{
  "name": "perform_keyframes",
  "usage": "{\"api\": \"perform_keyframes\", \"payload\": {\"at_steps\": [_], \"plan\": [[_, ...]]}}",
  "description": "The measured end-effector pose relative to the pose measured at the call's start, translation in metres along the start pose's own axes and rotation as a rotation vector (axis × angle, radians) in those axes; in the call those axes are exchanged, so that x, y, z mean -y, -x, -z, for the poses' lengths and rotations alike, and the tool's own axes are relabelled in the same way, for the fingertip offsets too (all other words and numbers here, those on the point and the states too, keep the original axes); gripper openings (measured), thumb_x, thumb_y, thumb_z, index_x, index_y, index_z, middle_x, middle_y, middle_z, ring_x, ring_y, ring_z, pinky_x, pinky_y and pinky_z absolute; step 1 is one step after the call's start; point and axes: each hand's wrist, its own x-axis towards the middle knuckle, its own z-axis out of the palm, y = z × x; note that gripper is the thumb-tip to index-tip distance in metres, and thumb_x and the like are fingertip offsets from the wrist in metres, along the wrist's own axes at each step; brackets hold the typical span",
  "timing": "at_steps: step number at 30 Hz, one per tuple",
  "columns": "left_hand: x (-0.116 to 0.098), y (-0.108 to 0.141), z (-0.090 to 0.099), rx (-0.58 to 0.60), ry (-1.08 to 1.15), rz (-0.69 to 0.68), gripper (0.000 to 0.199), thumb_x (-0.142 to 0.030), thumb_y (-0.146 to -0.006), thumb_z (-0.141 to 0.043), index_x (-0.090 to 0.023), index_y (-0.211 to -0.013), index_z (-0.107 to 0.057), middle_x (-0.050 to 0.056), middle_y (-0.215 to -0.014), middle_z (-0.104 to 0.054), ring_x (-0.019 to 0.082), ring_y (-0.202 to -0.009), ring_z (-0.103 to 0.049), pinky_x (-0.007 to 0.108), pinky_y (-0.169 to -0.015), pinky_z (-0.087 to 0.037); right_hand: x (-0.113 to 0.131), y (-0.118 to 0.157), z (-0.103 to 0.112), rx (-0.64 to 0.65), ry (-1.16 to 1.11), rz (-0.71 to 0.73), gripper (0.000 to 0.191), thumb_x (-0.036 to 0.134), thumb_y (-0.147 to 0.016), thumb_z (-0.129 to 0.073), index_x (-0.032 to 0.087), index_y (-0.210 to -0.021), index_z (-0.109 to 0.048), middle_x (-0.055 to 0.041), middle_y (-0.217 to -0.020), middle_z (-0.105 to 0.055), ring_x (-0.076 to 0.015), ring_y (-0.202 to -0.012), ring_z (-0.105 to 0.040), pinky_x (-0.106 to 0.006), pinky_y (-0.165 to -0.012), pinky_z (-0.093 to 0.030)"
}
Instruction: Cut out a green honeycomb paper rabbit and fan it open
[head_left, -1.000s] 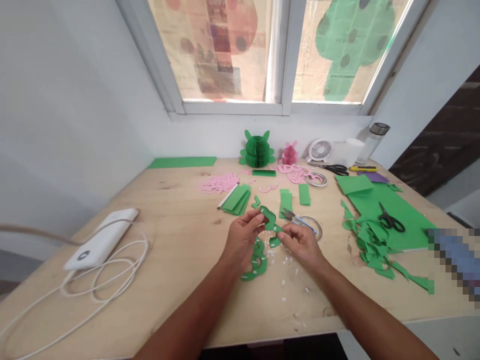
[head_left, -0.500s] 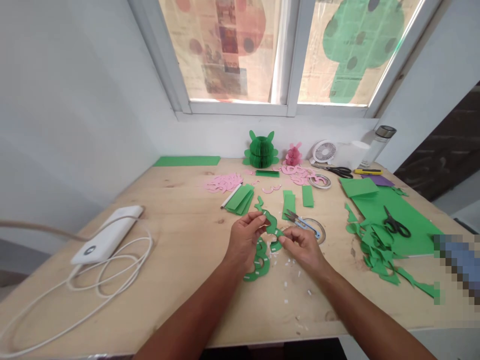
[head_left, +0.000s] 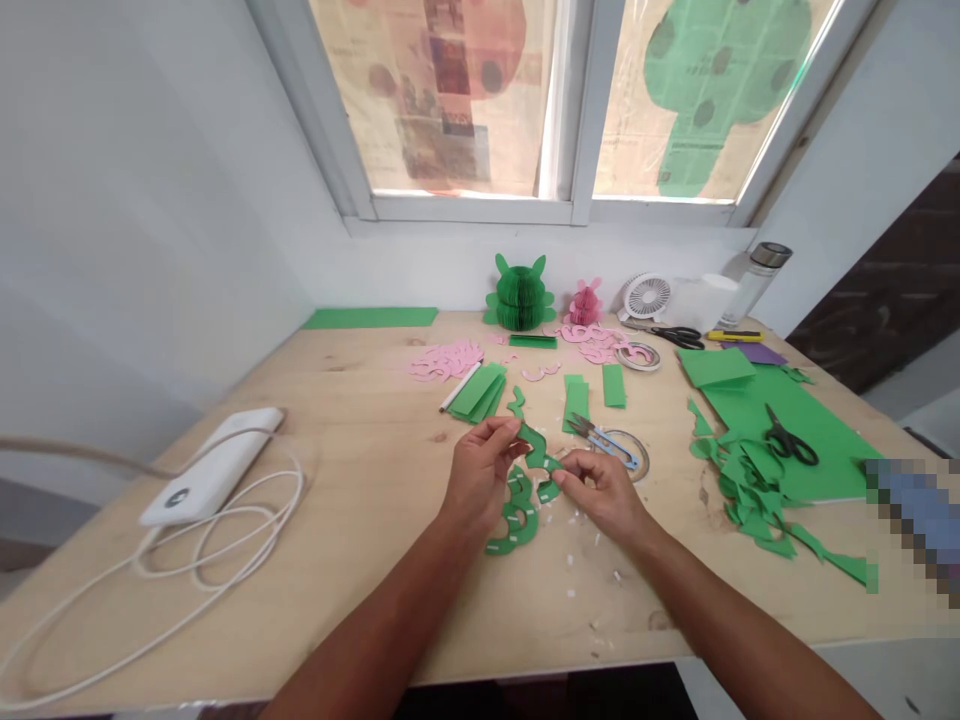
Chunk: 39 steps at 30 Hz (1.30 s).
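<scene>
Between my two hands I hold a wavy green paper cutout (head_left: 535, 447) with small white tape pieces on it. My left hand (head_left: 484, 470) pinches its upper left end, and my right hand (head_left: 600, 487) pinches its right side. Under and beside my left hand lie more scalloped green cutouts (head_left: 517, 530) with white tape strips, on the table. Blue-handled thread snips (head_left: 604, 440) rest against a tape roll (head_left: 636, 455) just beyond my right hand. Bits of white tape backing (head_left: 571, 560) are scattered near my right wrist.
Folded green paper strips (head_left: 480, 392), a pen (head_left: 460, 387) and pink cutouts (head_left: 446, 361) lie beyond my hands. Green scraps (head_left: 750, 480), black scissors (head_left: 791, 437) and green sheets (head_left: 817, 420) are at right. A power bank (head_left: 214, 465) with a coiled cable (head_left: 289, 530) sits left.
The view has shifted slightly. Both hands keep their pinch on the green paper cutout, which is turned a little between them.
</scene>
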Motion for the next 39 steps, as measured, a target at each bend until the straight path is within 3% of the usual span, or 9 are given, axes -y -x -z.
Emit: {"api": "perform_keyframes", "payload": {"at_steps": [4,9,12,19,26,33,39], "plan": [[0.000,0.000,0.000,0.010,-0.007,0.005,0.021,-0.024,-0.053,-0.081,-0.014,-0.063,-0.065,-0.002,-0.061,-0.061,0.008,-0.058,-0.055,0.022,-0.062,-0.045,-0.002,-0.001,-0.001,0.016,-0.081,-0.044,0.025,0.035,-0.076,-0.058,0.017,-0.059,-0.054,0.0040,-0.051,-0.042,-0.0088,-0.048,-0.036,-0.023,-0.045,-0.026],[0.000,0.001,-0.003,0.090,-0.041,0.076,0.035,-0.037,-0.058,-0.078,-0.014,-0.082,-0.070,0.002,-0.067,-0.065,0.013,-0.067,-0.059,0.024,-0.064,-0.045,-0.003,-0.003,0.001,-0.029,-0.294,-0.157,0.033,0.047,-0.071,-0.063,0.016,-0.060,-0.056,0.0042,-0.049,-0.045,-0.0075,-0.045,-0.035,-0.022,-0.044,-0.025],[0.003,0.001,-0.003,0.063,-0.091,0.086,0.035,-0.030,-0.053,-0.081,-0.013,-0.081,-0.070,0.005,-0.073,-0.068,0.014,-0.069,-0.061,0.027,-0.068,-0.046,-0.002,-0.004,0.002,-0.051,-0.339,-0.166,0.037,0.051,-0.069,-0.064,0.016,-0.061,-0.057,0.0035,-0.049,-0.047,-0.0080,-0.045,-0.037,-0.022,-0.045,-0.026],[0.006,0.003,-0.004,-0.015,-0.143,0.013,0.023,-0.023,-0.053,-0.079,-0.013,-0.072,-0.070,0.003,-0.067,-0.068,0.013,-0.066,-0.060,0.026,-0.068,-0.045,0.001,-0.003,0.000,-0.020,-0.268,-0.148,0.038,0.053,-0.068,-0.064,0.017,-0.060,-0.055,0.0044,-0.048,-0.043,-0.0074,-0.044,-0.033,-0.022,-0.043,-0.024],[0.003,0.006,-0.007,-0.022,-0.079,0.027,0.018,-0.020,-0.053,-0.078,-0.014,-0.065,-0.067,0.000,-0.064,-0.065,0.012,-0.065,-0.059,0.024,-0.064,-0.046,0.001,-0.002,-0.002,-0.038,-0.226,-0.127,0.034,0.049,-0.072,-0.061,0.017,-0.063,-0.057,0.0033,-0.053,-0.044,-0.0094,-0.049,-0.036,-0.023,-0.045,-0.027],[0.007,0.004,-0.006,0.004,-0.137,0.028,0.021,-0.022,-0.054,-0.078,-0.012,-0.069,-0.067,0.002,-0.064,-0.064,0.011,-0.060,-0.056,0.023,-0.058,-0.045,0.002,-0.001,0.000,-0.087,-0.089,-0.032,0.022,0.037,-0.078,-0.057,0.016,-0.074,-0.062,0.0013,-0.058,-0.049,-0.0121,-0.056,-0.043,-0.024,-0.050,-0.034],[0.013,0.004,-0.005,0.060,-0.231,0.031,0.025,-0.027,-0.054,-0.079,-0.013,-0.072,-0.069,0.001,-0.066,-0.065,0.010,-0.055,-0.055,0.023,-0.055,-0.045,-0.002,-0.001,0.000,-0.123,-0.021,0.012,0.017,0.031,-0.076,-0.058,0.017,-0.069,-0.063,0.0030,-0.050,-0.042,-0.0107,-0.050,-0.037,-0.023,-0.045,-0.030]]}}
